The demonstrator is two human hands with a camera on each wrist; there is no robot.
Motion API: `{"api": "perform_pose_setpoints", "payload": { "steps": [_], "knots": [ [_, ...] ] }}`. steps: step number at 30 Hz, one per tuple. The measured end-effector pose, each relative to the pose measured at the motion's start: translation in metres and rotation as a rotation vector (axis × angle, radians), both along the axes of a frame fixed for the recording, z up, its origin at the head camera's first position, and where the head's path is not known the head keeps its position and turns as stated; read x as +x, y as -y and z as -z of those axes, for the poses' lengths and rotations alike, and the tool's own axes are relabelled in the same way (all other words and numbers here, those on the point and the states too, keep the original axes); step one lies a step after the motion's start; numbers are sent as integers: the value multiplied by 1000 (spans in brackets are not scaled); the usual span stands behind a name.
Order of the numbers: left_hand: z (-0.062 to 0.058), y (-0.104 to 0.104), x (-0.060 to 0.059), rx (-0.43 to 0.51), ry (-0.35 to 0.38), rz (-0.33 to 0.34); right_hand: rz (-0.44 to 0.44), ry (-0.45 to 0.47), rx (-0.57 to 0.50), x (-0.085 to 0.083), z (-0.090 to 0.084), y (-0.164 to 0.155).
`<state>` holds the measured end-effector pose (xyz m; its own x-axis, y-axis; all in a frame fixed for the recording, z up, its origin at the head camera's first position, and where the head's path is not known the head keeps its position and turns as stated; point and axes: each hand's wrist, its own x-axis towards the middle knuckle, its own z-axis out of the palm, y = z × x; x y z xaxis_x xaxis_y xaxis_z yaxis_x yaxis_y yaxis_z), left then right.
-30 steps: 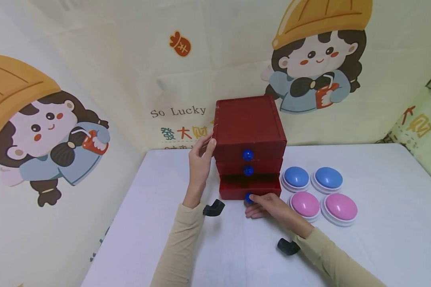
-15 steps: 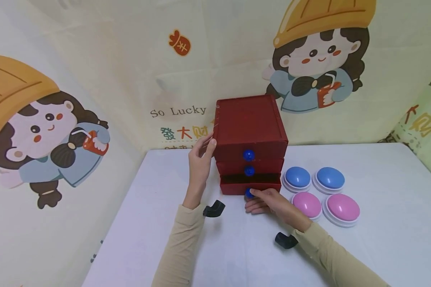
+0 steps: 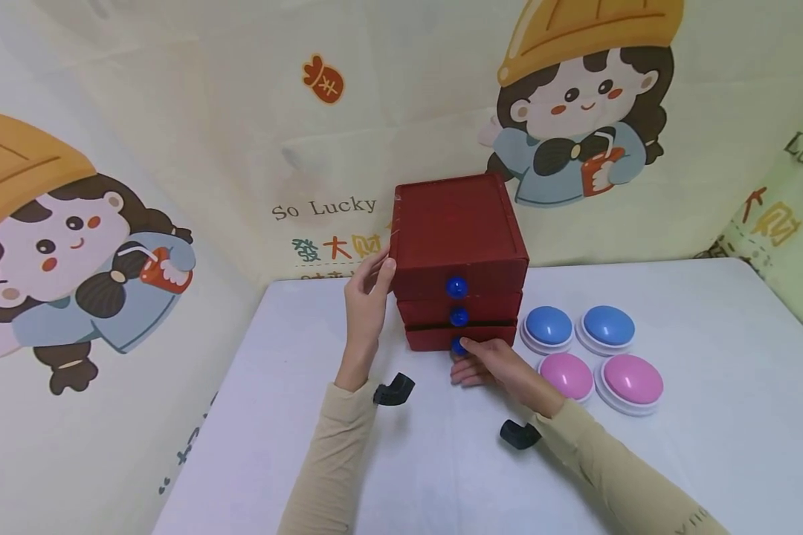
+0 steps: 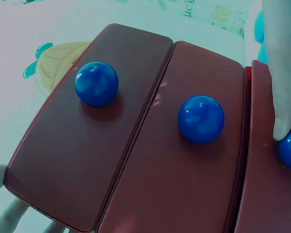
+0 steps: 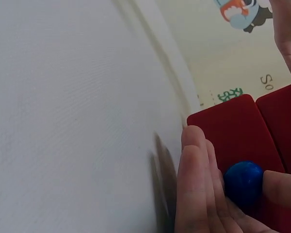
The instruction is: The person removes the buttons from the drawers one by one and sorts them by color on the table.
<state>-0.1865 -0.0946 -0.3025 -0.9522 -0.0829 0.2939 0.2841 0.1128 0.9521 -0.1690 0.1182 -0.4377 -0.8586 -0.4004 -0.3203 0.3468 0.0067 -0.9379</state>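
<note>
Left hand (image 3: 368, 297): fingers straight and pressed flat against the left wall of the red drawer chest (image 3: 458, 230), thumb near its top front corner. It braces; it does not curl round anything.

Chest stands at about 12 o'clock on the white table (image 3: 709, 357), against the printed backdrop (image 3: 174, 111). Three drawers, each with a blue ball knob. Top knob (image 4: 96, 83) and middle knob (image 4: 201, 118) untouched, their drawers flush.

Bottom drawer (image 3: 435, 339) sits nearly flush; a dark slit shows along its top edge. Right hand (image 3: 495, 365) is at 6 o'clock of the chest, thumb and fingers pinched on the bottom knob (image 5: 243, 182).

Judgement: drive the knob straight toward 12 o'clock, level, so the drawer does not skew and bind. Keep the left palm firm against the wall so the chest does not slide back. Ease pressure once the slit shuts.

At 3 o'clock of the chest: two blue dome buttons (image 3: 549, 327), two pink dome buttons (image 3: 632, 379) nearer the person.
</note>
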Motion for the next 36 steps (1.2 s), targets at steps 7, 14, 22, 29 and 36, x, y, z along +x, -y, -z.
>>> {"api": "perform_pose_setpoints", "payload": {
  "steps": [7, 14, 22, 29, 36],
  "knots": [
    [22, 3, -14, 36, 5, -17, 49, 5, 4, -4, 2, 3],
    [31, 1, -16, 65, -20, -48, 75, 5, 7, -9, 2, 1],
    [38, 0, -16, 72, -51, -31, 75, -31, 9, -13, 6, -7],
    [40, 5, -9, 65, -76, 6, 13, -119, 89, -6, -2, -19],
    [31, 22, 5, 6, -95, -22, -16, -400, 298, 14, -38, -31]
  ]
}}
